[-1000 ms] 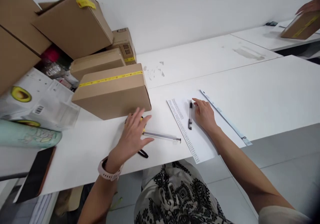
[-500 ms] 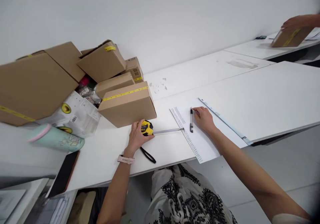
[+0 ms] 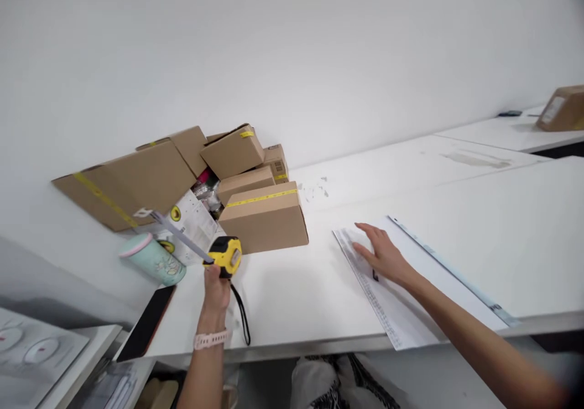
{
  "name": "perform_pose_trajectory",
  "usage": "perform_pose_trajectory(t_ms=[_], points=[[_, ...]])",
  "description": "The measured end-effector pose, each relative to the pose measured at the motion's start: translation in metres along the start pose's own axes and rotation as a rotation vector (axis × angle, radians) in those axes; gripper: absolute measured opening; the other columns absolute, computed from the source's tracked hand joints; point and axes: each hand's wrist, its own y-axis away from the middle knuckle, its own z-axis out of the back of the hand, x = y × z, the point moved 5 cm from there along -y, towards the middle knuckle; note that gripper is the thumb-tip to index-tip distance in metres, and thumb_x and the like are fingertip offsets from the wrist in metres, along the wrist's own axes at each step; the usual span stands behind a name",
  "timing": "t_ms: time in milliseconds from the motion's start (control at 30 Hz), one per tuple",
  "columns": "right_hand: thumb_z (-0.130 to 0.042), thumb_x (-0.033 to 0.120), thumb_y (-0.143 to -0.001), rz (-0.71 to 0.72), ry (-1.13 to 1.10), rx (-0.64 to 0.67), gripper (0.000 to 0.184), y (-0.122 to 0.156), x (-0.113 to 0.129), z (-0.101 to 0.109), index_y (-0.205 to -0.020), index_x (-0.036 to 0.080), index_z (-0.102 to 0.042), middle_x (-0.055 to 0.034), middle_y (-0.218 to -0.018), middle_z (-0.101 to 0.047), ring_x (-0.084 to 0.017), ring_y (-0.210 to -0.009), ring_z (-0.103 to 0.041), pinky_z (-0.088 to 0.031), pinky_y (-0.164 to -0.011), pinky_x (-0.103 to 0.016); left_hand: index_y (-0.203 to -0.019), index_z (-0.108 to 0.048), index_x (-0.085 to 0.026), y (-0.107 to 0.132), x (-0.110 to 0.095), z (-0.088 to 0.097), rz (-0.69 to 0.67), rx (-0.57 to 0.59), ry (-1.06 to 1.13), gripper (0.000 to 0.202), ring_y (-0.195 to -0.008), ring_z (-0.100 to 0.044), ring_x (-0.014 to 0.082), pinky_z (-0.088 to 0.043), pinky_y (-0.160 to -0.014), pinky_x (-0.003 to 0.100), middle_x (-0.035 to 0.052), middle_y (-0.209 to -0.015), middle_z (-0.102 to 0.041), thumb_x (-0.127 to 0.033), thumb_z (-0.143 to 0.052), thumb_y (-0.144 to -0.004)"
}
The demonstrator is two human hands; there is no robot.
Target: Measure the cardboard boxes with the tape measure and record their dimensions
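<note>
My left hand point(image 3: 216, 290) grips a yellow and black tape measure point(image 3: 230, 255), lifted off the table. Its blade point(image 3: 185, 238) sticks out toward the upper left, and a black wrist strap point(image 3: 243, 314) dangles below. Over a printed sheet of paper point(image 3: 413, 327) hovers my right hand point(image 3: 381, 252), fingers apart with nothing in them. A pen point(image 3: 375, 275) lies on the sheet, mostly hidden under that hand. Behind the tape measure sits a taped cardboard box point(image 3: 274, 229). A pale blue strip point(image 3: 456, 272) runs along the paper's right side.
Several cardboard boxes point(image 3: 235, 153) are piled against the wall at the left. A mint tumbler point(image 3: 157, 262) and a dark phone-like slab point(image 3: 148, 324) are at the table's left end. Another box point(image 3: 563, 109) stands on the far right table.
My left hand has lifted the tape measure from the table and turned its blade from the paper toward the left. My right hand has opened away from the pen. The view has tilted up.
</note>
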Motion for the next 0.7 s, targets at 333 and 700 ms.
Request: perform_pose_trajectory(t_ms=[333,700], points=[[-0.046,0.035,-0.100,0.444,0.187,0.060,0.059,-0.103,0.171,-0.057,-0.155,0.015,-0.039,-0.0128,-0.164,-0.036,-0.029,-0.154,-0.029,-0.025,-0.124,-0.052,-0.111,-0.072,-0.030,-0.028,-0.055,0.018,-0.095,-0.177,0.147,0.079,-0.121,-0.063,0.0275,-0.060,-0.092,0.039,0.0021,-0.119,-0.072,-0.075,-0.087,-0.048],[-0.055,0.024,-0.098,0.700,0.065,-0.079,0.044,0.041,0.144,-0.038,-0.142,0.018,-0.050,-0.0127,-0.146,-0.059,-0.028,-0.138,-0.050,-0.043,-0.112,-0.049,-0.101,-0.074,-0.027,0.036,-0.111,0.054,-0.133,-0.238,-0.089,0.070,-0.101,-0.068,0.0285,-0.061,-0.093,0.048,0.0004,-0.102,-0.075,-0.062,-0.092,-0.043]])
